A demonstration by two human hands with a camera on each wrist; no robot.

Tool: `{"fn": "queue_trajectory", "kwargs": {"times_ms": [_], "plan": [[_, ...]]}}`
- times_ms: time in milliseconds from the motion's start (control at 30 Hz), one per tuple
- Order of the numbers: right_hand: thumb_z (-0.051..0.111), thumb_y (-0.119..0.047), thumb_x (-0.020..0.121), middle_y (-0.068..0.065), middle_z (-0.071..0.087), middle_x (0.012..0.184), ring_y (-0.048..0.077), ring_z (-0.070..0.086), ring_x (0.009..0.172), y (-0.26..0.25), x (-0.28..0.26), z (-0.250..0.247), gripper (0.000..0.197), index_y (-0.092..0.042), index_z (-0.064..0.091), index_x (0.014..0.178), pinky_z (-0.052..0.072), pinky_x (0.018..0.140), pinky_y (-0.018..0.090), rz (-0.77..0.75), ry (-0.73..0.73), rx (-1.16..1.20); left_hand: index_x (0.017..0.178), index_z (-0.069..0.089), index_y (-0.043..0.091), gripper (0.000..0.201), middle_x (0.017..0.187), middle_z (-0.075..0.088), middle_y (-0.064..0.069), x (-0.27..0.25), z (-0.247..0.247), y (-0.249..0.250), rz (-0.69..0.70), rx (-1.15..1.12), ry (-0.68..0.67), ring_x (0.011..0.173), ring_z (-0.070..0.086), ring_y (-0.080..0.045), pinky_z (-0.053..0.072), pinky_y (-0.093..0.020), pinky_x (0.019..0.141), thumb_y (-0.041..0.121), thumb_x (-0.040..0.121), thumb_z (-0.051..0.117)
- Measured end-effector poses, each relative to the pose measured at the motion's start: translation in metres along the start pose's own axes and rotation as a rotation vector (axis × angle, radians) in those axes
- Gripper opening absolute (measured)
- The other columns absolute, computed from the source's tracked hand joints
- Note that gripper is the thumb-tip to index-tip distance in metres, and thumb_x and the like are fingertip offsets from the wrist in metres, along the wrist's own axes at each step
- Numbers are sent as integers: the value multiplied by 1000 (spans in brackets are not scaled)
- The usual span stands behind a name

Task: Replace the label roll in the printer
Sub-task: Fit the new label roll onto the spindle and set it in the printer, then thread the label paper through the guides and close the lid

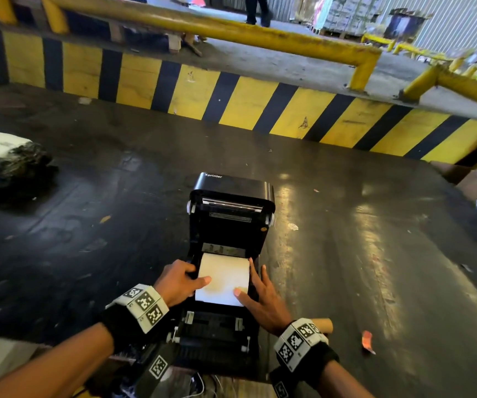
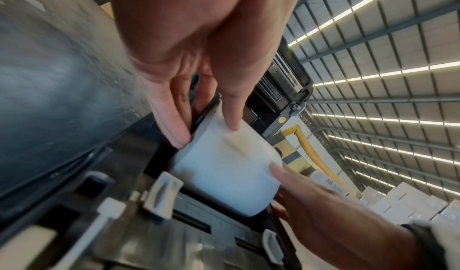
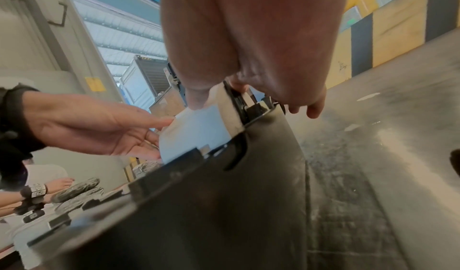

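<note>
Dark tabletop, open printer: left hand, right hand spread, thumbs on label roll; uneven push risking skewed seating.

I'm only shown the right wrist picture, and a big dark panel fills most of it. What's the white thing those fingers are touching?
Observer: In the head view it is a label roll, sitting in the bay of a black printer whose lid stands open.
Visitor: Can you tell what make the machine is?
Observer: Yes, the top of the lid carries the word Xprinter in white letters.
Visitor: Is anything else lying about?
Observer: A bare cardboard core lies on the dark table, just behind the right wrist and partly hidden by the wristband.
</note>
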State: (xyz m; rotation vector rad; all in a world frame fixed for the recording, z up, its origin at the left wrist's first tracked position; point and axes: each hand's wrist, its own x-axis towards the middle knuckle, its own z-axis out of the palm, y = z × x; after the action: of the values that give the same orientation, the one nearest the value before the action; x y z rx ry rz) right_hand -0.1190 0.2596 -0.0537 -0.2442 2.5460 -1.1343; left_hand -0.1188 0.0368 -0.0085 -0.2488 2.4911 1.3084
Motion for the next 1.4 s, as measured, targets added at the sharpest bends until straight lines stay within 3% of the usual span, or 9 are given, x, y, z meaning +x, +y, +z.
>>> {"fn": "queue_trajectory", "kwargs": {"times_ms": [100,167,300,467,567,667,933,1133,1400], "plan": [[38,-84,65,-3,11,158,14,-1,146,-5,3,1,87,-49,14,142,11,115,58,33,102,130,82,70,11,27,70,73,-11,-3,-1,2,26,43,19,63,69,-21,59,-36,75,37,79,70],[42,-80,70,-1,36,150,15,22,142,-6,6,3,75,-46,35,136,22,114,54,43,209,206,73,66,15,24,58,66,-6,-4,-2,2,50,73,24,52,62,-15,57,-34,70,37,79,70],[53,-77,66,2,59,125,16,55,115,-3,5,13,69,-32,58,118,45,100,47,70,310,283,69,64,16,20,59,67,-6,-6,-4,4,70,83,24,51,62,-13,56,-33,66,32,76,74],[58,-83,53,0,56,119,19,50,114,-4,-13,19,73,-32,53,105,41,100,49,138,392,233,75,68,10,21,73,72,-8,-5,0,-4,83,150,64,69,68,-21,58,-40,73,29,71,78],[71,-60,64,1,53,107,23,50,109,-5,-21,22,36,-32,52,77,41,97,46,190,438,164,67,67,11,20,68,70,-7,-8,4,-9,96,162,64,68,68,-22,58,-40,72,27,72,77],[74,-49,69,2,53,101,24,52,112,-10,-26,24,30,-28,55,59,42,96,39,212,451,147,62,61,18,21,62,64,-2,-10,6,-9,103,166,68,69,67,-22,57,-38,74,27,74,76],[72,-43,75,14,70,102,21,54,116,-32,-37,23,40,-5,73,67,43,94,35,252,505,127,66,58,20,22,70,69,-10,-13,9,-14,81,117,112,72,69,-25,58,-40,74,23,72,78],[72,-43,74,8,66,99,22,55,112,-11,-27,33,36,-31,54,46,44,93,42,179,484,163,63,53,24,27,66,66,-4,-16,9,-16,99,90,137,72,68,-23,57,-36,72,20,71,79],[65,-32,85,10,61,117,16,40,125,-1,-30,31,20,-32,62,65,33,97,34,163,342,203,67,53,24,27,61,67,1,-18,11,-31,198,62,52,65,66,-13,54,-30,64,11,73,77]]}}
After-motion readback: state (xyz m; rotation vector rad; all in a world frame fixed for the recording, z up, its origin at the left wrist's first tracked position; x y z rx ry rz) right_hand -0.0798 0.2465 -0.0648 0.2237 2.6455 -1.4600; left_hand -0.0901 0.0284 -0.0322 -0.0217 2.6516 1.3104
